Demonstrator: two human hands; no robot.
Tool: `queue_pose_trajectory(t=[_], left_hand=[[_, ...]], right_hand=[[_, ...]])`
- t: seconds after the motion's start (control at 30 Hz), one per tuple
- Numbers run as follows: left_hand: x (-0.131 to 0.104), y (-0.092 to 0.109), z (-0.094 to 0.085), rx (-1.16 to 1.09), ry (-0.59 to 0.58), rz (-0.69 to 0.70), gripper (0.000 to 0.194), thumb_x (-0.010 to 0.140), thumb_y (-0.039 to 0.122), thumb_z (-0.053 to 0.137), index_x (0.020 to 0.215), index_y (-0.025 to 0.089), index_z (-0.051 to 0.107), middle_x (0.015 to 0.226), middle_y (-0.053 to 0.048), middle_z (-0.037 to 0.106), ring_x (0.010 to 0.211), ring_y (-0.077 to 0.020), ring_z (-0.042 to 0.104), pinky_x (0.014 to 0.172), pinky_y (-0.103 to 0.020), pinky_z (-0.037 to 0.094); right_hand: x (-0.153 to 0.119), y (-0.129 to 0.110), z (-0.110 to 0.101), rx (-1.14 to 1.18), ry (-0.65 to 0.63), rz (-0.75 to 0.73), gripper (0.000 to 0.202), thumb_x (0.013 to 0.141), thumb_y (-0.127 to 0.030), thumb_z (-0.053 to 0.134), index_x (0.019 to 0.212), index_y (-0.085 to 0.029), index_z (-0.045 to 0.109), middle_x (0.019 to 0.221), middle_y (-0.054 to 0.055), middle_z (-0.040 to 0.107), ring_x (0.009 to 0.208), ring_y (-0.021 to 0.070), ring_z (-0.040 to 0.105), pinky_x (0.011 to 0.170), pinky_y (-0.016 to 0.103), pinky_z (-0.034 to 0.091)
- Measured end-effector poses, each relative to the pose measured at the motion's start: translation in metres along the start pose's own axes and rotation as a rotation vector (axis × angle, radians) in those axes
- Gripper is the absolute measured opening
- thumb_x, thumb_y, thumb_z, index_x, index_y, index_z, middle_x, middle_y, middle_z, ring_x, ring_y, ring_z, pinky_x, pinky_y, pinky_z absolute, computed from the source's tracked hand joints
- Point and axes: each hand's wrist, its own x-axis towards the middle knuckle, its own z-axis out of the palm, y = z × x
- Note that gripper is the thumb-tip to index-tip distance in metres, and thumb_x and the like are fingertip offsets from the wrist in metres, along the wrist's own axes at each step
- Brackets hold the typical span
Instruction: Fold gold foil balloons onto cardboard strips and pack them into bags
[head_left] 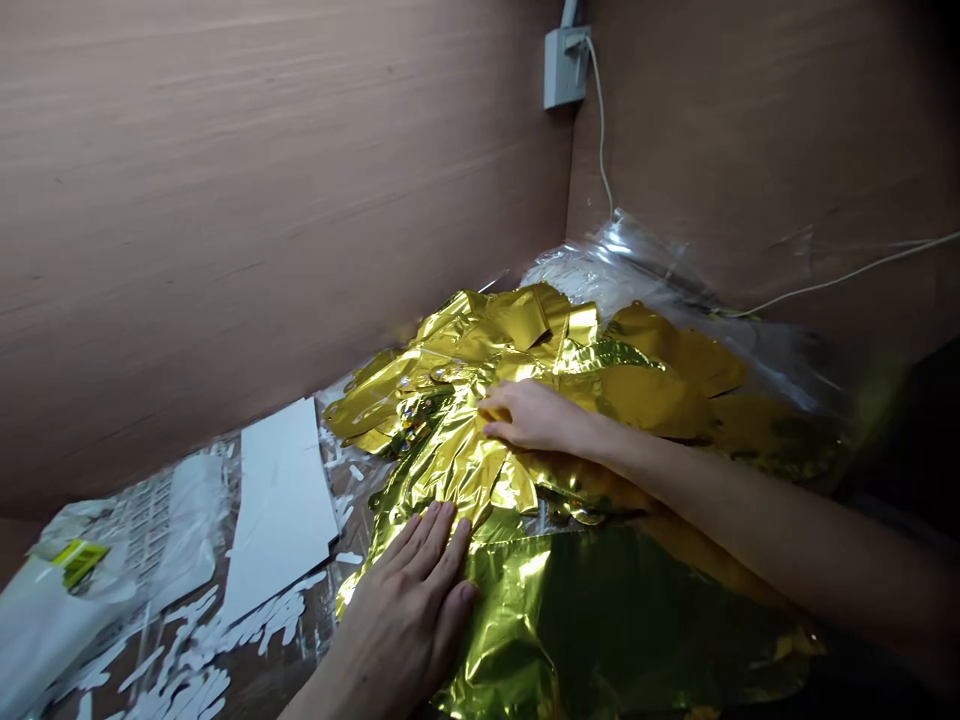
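A heap of flat, shiny gold foil pieces (510,325), which look like uninflated foil balloons, spreads over the middle of the surface. My left hand (409,590) lies palm down on a crinkled gold foil balloon (450,455), fingers stretched out. Farther up the same foil, my right hand (532,415) is closed, its thumb and fingers pinching a fold; the fingertips are partly hidden. Creases run through the foil between the two hands. In front lies a large, smoother gold foil piece (600,610), dark with reflections.
White cards (281,500) lie to the left among scattered small white strips (187,690). A clear plastic bag of white pieces (142,540) sits at far left. Clear plastic wrap (615,260) is bunched in the corner, below a wall socket (566,68) with a trailing white cable (602,140).
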Motion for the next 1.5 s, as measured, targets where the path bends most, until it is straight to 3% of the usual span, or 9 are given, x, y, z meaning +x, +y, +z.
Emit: queue_pose_trajectory(t=[0.17, 0.3, 0.47, 0.63, 0.83, 1.1, 1.2, 1.37, 1.5], left_hand=[[-0.004, 0.001, -0.005, -0.082, -0.046, -0.036, 0.057, 0.103, 0.038, 0.050, 0.154, 0.012, 0.044, 0.158, -0.018, 0.043, 0.147, -0.0324, 0.041, 0.118, -0.051, 0.043], [-0.008, 0.001, -0.005, -0.127, -0.046, -0.055, 0.062, 0.102, 0.045, 0.049, 0.155, 0.012, 0.043, 0.160, -0.019, 0.041, 0.149, -0.0329, 0.038, 0.119, -0.053, 0.040], [-0.010, 0.001, -0.001, -0.139, -0.032, -0.071, 0.063, 0.102, 0.048, 0.048, 0.153, 0.012, 0.045, 0.159, -0.019, 0.041, 0.149, -0.0336, 0.036, 0.120, -0.053, 0.039], [-0.011, 0.003, -0.001, -0.157, -0.033, -0.085, 0.062, 0.103, 0.049, 0.046, 0.153, 0.013, 0.046, 0.159, -0.018, 0.041, 0.149, -0.0336, 0.036, 0.120, -0.054, 0.038], [-0.011, 0.004, -0.002, -0.152, -0.059, -0.101, 0.065, 0.104, 0.052, 0.043, 0.156, 0.012, 0.042, 0.160, -0.018, 0.039, 0.150, -0.0334, 0.034, 0.121, -0.052, 0.038], [-0.010, 0.003, -0.005, -0.155, -0.103, -0.110, 0.069, 0.103, 0.055, 0.041, 0.156, 0.010, 0.042, 0.161, -0.018, 0.036, 0.151, -0.0334, 0.031, 0.123, -0.053, 0.035], [-0.011, 0.003, -0.005, -0.172, -0.105, -0.113, 0.070, 0.103, 0.056, 0.042, 0.156, 0.011, 0.041, 0.162, -0.018, 0.034, 0.152, -0.0337, 0.029, 0.123, -0.054, 0.033], [-0.011, 0.003, -0.005, -0.190, -0.093, -0.105, 0.069, 0.102, 0.055, 0.044, 0.156, 0.012, 0.042, 0.162, -0.018, 0.035, 0.152, -0.0338, 0.030, 0.123, -0.054, 0.034], [-0.009, 0.003, -0.007, -0.176, -0.107, -0.104, 0.069, 0.102, 0.054, 0.044, 0.155, 0.010, 0.042, 0.161, -0.020, 0.036, 0.151, -0.0348, 0.031, 0.122, -0.055, 0.034]], right_hand=[[0.033, 0.036, -0.013, -0.088, 0.001, 0.211, 0.091, 0.088, -0.059, 0.067, 0.160, -0.016, 0.034, 0.160, 0.022, 0.040, 0.144, 0.0399, 0.041, 0.110, 0.050, 0.042], [0.063, 0.048, -0.027, -0.115, -0.115, 0.243, 0.115, 0.072, -0.064, 0.081, 0.160, -0.011, 0.030, 0.156, 0.024, 0.044, 0.141, 0.0409, 0.045, 0.109, 0.047, 0.043], [0.081, 0.048, -0.035, -0.093, -0.159, 0.207, 0.094, 0.073, -0.050, 0.086, 0.149, -0.009, 0.049, 0.150, 0.022, 0.053, 0.132, 0.0366, 0.054, 0.102, 0.038, 0.046], [0.087, 0.055, -0.036, -0.092, -0.001, 0.096, 0.056, 0.070, -0.039, 0.088, 0.116, -0.013, 0.072, 0.119, 0.014, 0.072, 0.108, 0.0271, 0.064, 0.085, 0.029, 0.045], [0.088, 0.061, -0.060, 0.000, 0.056, 0.020, 0.030, 0.068, -0.042, 0.084, 0.080, -0.017, 0.071, 0.078, 0.002, 0.069, 0.075, 0.0186, 0.060, 0.067, 0.027, 0.037], [0.058, 0.064, -0.087, 0.517, -0.077, 0.239, 0.058, 0.065, -0.049, 0.087, 0.114, -0.022, 0.071, 0.119, 0.011, 0.070, 0.096, 0.0237, 0.065, 0.077, 0.030, 0.051], [0.043, 0.069, -0.078, 0.607, -0.168, 0.406, 0.071, 0.063, -0.048, 0.090, 0.124, -0.018, 0.068, 0.103, 0.012, 0.073, 0.083, 0.0217, 0.067, 0.069, 0.030, 0.052], [0.029, 0.050, -0.056, 0.582, 0.129, 0.342, 0.070, 0.076, -0.032, 0.079, 0.140, -0.014, 0.057, 0.073, 0.001, 0.067, 0.062, 0.0140, 0.058, 0.059, 0.026, 0.044], [0.017, 0.008, -0.041, 0.395, 0.354, 0.109, 0.067, 0.082, -0.024, 0.066, 0.146, -0.013, 0.049, 0.065, -0.005, 0.057, 0.052, 0.0118, 0.047, 0.051, 0.026, 0.037]])
